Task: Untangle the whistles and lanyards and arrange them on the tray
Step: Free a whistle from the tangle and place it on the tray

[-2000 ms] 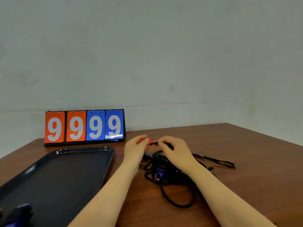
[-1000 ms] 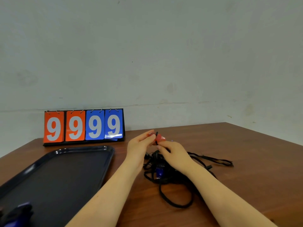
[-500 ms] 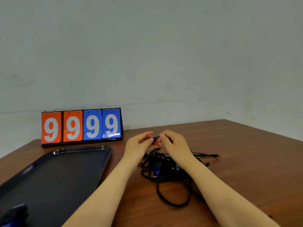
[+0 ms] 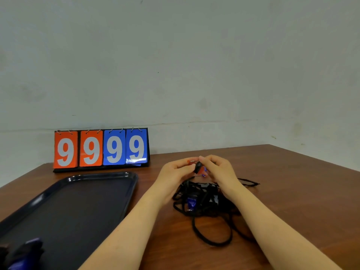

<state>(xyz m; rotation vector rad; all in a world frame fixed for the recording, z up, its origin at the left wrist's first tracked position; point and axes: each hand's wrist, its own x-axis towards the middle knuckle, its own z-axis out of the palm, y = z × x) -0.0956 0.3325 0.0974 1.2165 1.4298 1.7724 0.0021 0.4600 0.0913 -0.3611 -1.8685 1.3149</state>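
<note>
Both hands meet above the tangle: the left hand (image 4: 175, 172) and right hand (image 4: 220, 170) each keep a narrow pinching grip on a red whistle (image 4: 202, 170) and the dark cord at its clip, raised just over the pile. Below, the knotted black lanyards (image 4: 204, 201) lie near the desk's (image 4: 292, 191) middle, a blue whistle (image 4: 191, 203) buried among them. The step in hand looks like freeing the red whistle; next, its cord probably needs drawing out of the loops. The dark tray (image 4: 132, 178) waits toward the left edge, something blue and black in its near corner.
</note>
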